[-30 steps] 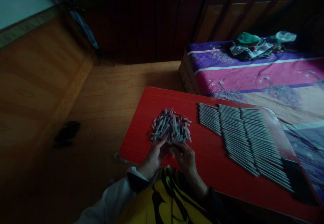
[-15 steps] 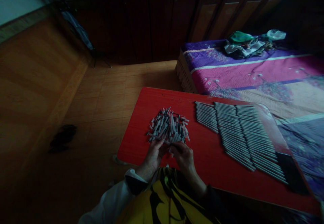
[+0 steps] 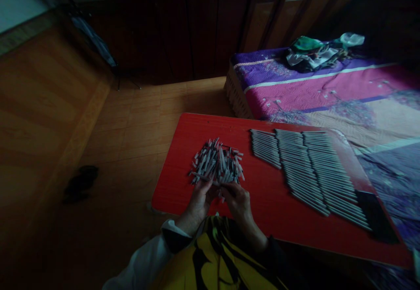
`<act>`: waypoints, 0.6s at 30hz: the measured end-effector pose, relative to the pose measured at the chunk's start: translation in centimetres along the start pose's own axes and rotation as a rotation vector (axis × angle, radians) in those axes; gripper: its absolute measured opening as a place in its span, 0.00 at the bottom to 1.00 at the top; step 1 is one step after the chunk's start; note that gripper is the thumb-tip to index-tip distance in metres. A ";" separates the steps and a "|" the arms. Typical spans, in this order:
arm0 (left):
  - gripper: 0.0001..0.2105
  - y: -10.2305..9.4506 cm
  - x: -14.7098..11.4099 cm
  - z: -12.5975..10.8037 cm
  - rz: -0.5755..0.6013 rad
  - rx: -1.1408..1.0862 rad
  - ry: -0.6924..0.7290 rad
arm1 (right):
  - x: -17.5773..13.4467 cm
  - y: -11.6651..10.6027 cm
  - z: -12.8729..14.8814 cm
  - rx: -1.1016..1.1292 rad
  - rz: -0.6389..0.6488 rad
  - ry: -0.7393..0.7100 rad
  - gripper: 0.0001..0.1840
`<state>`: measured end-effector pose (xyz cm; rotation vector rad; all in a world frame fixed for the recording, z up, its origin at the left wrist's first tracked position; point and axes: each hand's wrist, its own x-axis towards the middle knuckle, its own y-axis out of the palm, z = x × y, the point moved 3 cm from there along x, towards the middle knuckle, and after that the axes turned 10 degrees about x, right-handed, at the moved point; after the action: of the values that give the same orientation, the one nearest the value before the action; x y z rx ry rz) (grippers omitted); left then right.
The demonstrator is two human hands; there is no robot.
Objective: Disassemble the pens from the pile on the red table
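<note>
My left hand (image 3: 198, 200) and my right hand (image 3: 239, 198) meet at the near edge of the red table (image 3: 210, 126). Between their fingertips they pinch a slim grey pen (image 3: 201, 177); its left end sticks out past my left thumb, and the right end is hidden by my fingers. Just beyond lies a loose pile of grey and black pen parts (image 3: 215, 161), pointing many ways. To the right, many slim grey pens with dark ends (image 3: 303, 167) lie side by side in three slanted columns.
A dark flat panel (image 3: 377, 215) lies at the table's right end. Behind stands a bed with a purple and pink cover (image 3: 295, 89), bearing a heap of bags and cloth (image 3: 315, 54). Dark shoes (image 3: 81, 183) sit on the tiled floor at left.
The view has shifted slightly, so the table and bed sit a little further left. Both hands keep the same grip on the pen.
</note>
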<state>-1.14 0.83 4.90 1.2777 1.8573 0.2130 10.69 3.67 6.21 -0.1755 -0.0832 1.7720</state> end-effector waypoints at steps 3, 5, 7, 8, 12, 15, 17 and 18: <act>0.11 0.1 -0.1 -0.1 0.000 0.043 0.006 | 0.0 -0.1 0.1 -0.026 -0.005 -0.004 0.09; 0.11 0.0 -0.1 -0.1 -0.006 0.058 0.007 | 0.1 -0.1 0.3 -0.043 0.000 -0.027 0.09; 0.11 -0.1 -0.1 -0.1 -0.012 0.061 0.007 | 0.2 -0.1 0.5 -0.045 0.015 -0.042 0.08; 0.12 -0.1 -0.1 -0.1 -0.015 0.060 0.005 | 0.2 -0.1 0.5 -0.032 0.023 -0.033 0.08; 0.14 -0.5 -0.1 0.0 -0.038 0.058 -0.028 | 0.3 0.0 -0.7 0.132 0.053 0.144 0.08; 0.12 -1.1 -0.3 0.4 -0.067 0.049 -0.076 | 0.2 0.6 -2.0 0.282 0.093 0.302 0.11; 0.10 -1.7 -0.3 0.9 -0.073 0.033 -0.109 | 0.0 1.1 -2.7 0.350 0.137 0.379 0.13; 0.08 -2.1 -0.3 1.2 -0.076 0.018 -0.131 | -0.1 1.4 -2.9 0.371 0.161 0.402 0.14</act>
<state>-1.66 -0.79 3.17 1.2020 1.7947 0.0703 9.84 3.12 3.13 -0.2700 0.5592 1.8441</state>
